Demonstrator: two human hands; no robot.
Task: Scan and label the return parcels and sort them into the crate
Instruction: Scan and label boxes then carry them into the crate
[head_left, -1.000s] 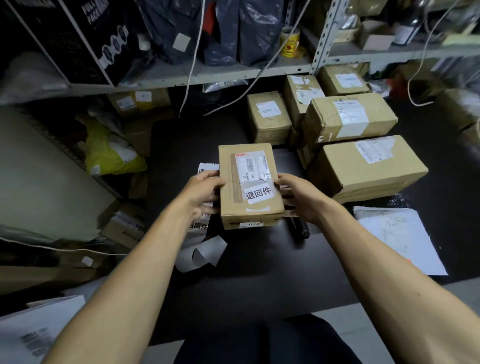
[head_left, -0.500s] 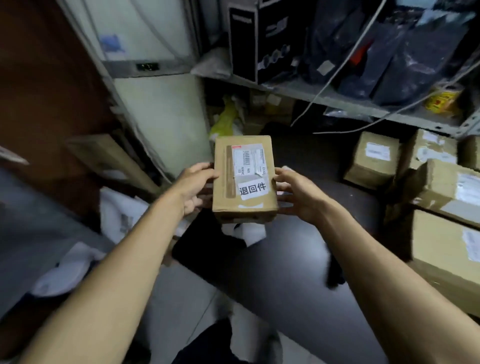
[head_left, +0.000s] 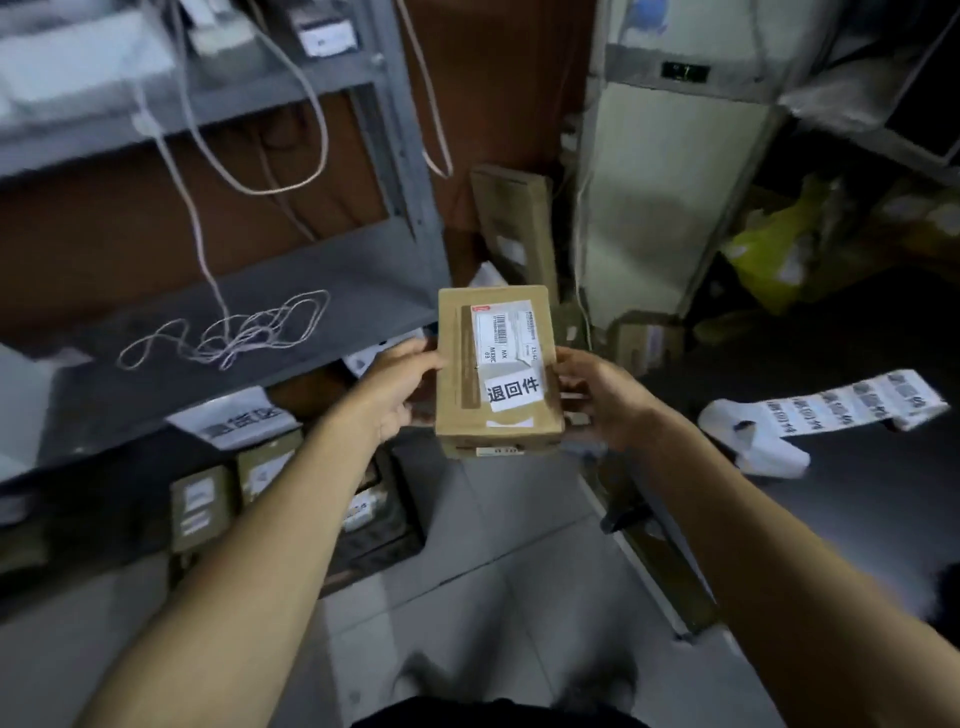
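Big grey metal shelf unit (head_left: 332, 291) fills the left side, w/ a loose tangle of pale cord (head_left: 228, 332) lying on its middle shelf and more cord hanging down from above. Under that shelf, low at left, a dark crate (head_left: 384, 540) sits on the floor w/ several small labelled cardboard boxes (head_left: 200, 506) standing in it; a white sign (head_left: 241, 418) w/ dark characters is propped just above them, too blurred to read. Far centre, a cream cabinet (head_left: 670, 197) stands upright, a flat brown carton (head_left: 511, 223) leaning beside it on its left. Yellow plastic bag (head_left: 779, 254) sits far right. Dark bench (head_left: 857, 509) runs along the right, and a white strip of printed labels (head_left: 831, 410) lies curled on it. Grey tiled floor (head_left: 493, 597) in the near middle.

The parcel (head_left: 496, 364), a small brown cardboard box, is held in mid-air at centre, over the floor between shelf unit and bench, top face up. It carries a white shipping label w/ barcode and a white sticker (head_left: 514, 392) reading 退回件. Left hand (head_left: 400, 395) grips its left edge, thumb on top, fingers curled under. Right hand (head_left: 597, 400) grips the right edge, fingers wrapped round the side & underside. Both forearms are bare.
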